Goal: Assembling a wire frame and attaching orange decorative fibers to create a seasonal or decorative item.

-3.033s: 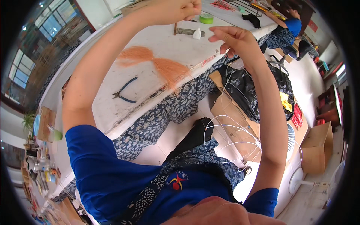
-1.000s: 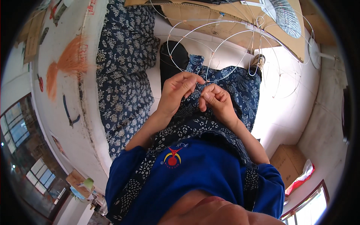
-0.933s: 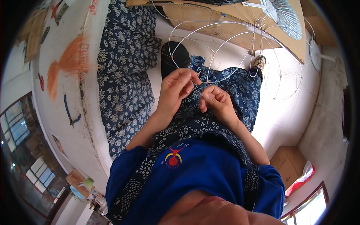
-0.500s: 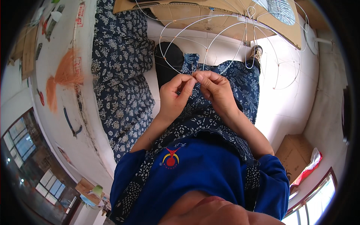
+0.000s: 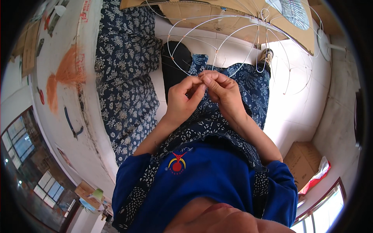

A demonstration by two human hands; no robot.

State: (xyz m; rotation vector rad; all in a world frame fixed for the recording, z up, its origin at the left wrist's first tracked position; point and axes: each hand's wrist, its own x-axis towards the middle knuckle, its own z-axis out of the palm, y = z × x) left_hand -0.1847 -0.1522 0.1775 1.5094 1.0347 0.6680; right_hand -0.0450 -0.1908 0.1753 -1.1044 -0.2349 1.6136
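A frame of thin white wires (image 5: 216, 51), bent into wide loops and bound with small copper-coloured ties at the crossings, spreads out in front of me. My left hand (image 5: 182, 99) and my right hand (image 5: 226, 93) meet at its near edge, over my lap. Both are closed in a pinch, thumbs against forefingers, tips nearly touching where the wires run in. My fingers cover the exact spot they grip. Beneath the hands lies my patterned dark blue apron (image 5: 194, 130).
Along the left, a white work surface (image 5: 91, 128) carries a bundle of fine copper-coloured wire (image 5: 71, 70), a red-handled tool (image 5: 40, 96) and a dark curved tool (image 5: 70, 122). Floral cloth (image 5: 128, 73) hangs beside it. Cardboard (image 5: 217, 24) stands ahead; a carton (image 5: 305, 163) sits at right.
The view has shifted slightly. My fingertips have drawn closer together, and the thin wire ends that stuck up above them no longer show clearly.
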